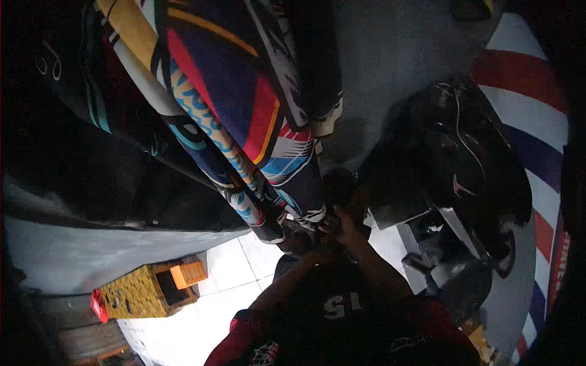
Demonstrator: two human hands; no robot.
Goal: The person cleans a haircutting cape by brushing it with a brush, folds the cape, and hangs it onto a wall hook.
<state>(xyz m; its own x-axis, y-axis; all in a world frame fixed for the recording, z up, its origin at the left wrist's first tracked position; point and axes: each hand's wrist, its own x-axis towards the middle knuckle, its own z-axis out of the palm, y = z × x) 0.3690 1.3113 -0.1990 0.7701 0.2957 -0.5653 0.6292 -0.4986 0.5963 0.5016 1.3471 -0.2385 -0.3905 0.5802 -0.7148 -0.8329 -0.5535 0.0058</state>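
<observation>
Several lengths of printed fabric (229, 100), in navy, red, yellow, white and blue, hang down from the top towards the centre. Their lower edges end close to my hands. My right hand (339, 224) is at the lower end of the fabric, its fingers bent; whether it grips the cloth is too dark to tell. My left forearm reaches in from the lower left, and my left hand (300, 242) is in deep shadow just below the fabric hems. Its fingers cannot be made out. Both hands are close together in front of my dark shirt (343, 306).
A yellow-brown patterned cabinet (132, 293) with an orange drawer front (189, 274) stands at lower left on a white tiled floor (229, 265). Dark glossy material (439, 137) hangs at right, beside a red, white and blue striped panel (526, 110). Dark fabric (137, 178) fills the left.
</observation>
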